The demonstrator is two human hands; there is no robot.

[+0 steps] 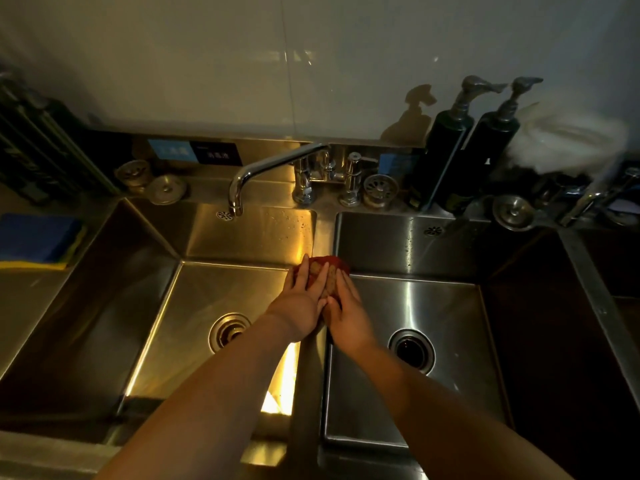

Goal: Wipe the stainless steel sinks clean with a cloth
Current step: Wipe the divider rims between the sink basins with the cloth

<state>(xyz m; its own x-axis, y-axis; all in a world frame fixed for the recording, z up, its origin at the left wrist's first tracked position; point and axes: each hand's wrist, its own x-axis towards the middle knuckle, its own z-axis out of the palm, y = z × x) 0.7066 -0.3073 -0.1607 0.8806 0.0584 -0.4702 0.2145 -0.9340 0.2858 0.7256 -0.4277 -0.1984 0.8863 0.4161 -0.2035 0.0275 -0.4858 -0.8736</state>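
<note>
Head view, looking down at two stainless steel sinks side by side, in dim, yellowish light. On the backsplash in the upper left, a blue label point(171, 152) and a dark label point(216, 154) carry writing too blurred to read; another blue label point(394, 164) sits behind the taps.

In the centre, a red cloth point(330, 264) lies on the far end of the steel divider point(308, 375) between the left sink point(214, 292) and the right sink point(426, 303). The left hand point(303, 303) and right hand point(348, 315) both press flat on the cloth, fingers straight and close together, gripping nothing.

A chrome faucet point(270, 164) swings out over the left sink. Two dark pump bottles point(446, 150) stand at the upper right, with a metal strainer basket point(381, 190) just beside them. At the left edge, a blue pad point(38, 237) rests on a yellow one. Glossy white wall panels point(242, 64) fill the top of the frame.
</note>
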